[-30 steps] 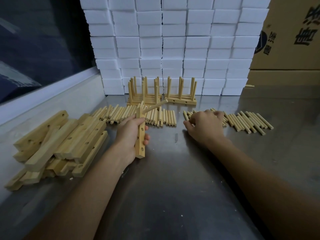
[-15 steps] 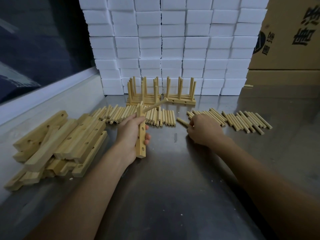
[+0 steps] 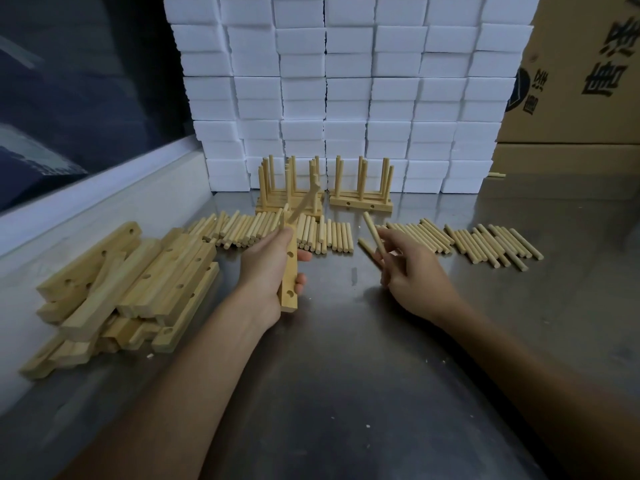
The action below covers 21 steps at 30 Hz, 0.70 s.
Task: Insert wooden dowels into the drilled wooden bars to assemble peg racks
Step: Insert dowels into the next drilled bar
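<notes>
My left hand [image 3: 268, 268] grips a drilled wooden bar [image 3: 290, 292], held lengthwise above the metal table, with one dowel [image 3: 304, 202] stuck in its far hole and slanting up to the right. My right hand [image 3: 412, 271] pinches a single loose dowel [image 3: 373, 233] lifted off the table, its free end pointing up and away. A second dowel [image 3: 367, 247] lies on the table just left of that hand. Rows of loose dowels lie behind both hands, one row at the left [image 3: 277, 230] and one at the right [image 3: 485, 242].
A heap of drilled bars [image 3: 121, 289] lies at the left. Finished peg racks [image 3: 360, 188] stand at the back against a wall of white foam blocks [image 3: 346, 91]. Cardboard boxes [image 3: 581, 81] stand at the right. A raised white ledge [image 3: 97, 192] borders the steel table [image 3: 346, 393] on the left.
My right hand left the right dowel row, drew back toward me and lifted one dowel off the table. The bar in my left hand tilted slightly; its dowel now points more upward.
</notes>
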{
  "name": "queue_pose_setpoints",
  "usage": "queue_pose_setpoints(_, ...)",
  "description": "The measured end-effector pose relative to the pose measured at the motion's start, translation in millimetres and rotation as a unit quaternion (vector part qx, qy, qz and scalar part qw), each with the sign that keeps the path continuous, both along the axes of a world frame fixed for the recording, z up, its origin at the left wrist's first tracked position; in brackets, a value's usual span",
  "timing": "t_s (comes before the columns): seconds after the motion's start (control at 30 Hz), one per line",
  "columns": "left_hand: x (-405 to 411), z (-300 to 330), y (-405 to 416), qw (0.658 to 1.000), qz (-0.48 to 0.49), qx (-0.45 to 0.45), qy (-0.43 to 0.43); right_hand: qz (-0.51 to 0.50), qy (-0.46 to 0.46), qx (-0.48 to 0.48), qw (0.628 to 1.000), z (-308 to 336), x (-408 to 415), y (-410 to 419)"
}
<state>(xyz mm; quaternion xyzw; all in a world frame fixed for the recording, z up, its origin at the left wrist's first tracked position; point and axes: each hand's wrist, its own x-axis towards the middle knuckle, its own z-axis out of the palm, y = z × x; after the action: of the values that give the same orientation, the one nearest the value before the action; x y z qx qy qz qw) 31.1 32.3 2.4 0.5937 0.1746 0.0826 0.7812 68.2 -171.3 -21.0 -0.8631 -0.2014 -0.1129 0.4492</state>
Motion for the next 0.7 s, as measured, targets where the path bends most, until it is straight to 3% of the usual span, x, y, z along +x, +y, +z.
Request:
queue_pose_setpoints(0.1, -1, 1, -1, 0.998, -0.016, -0.055, 0.005, 0.007, 0.018, 0.032, 0.999, -1, 1, 1)
queue_pose_setpoints(0.27, -4, 4, -5, 0.993, -0.042, -0.108, -0.011, -0.011, -0.028, 0.043, 0.999, 1, 1, 0)
queue_pose_setpoints(0.47, -6, 2, -8, 0.996, -0.059, -0.059, -0.013, -0.024, -0.029, 0.085, 0.996, 3, 4, -1)
queue_pose_setpoints(0.7, -4, -4, -11, 0.995, -0.061, -0.072, -0.018, -0.011, -0.009, 0.139, 0.990, 5, 2, -4)
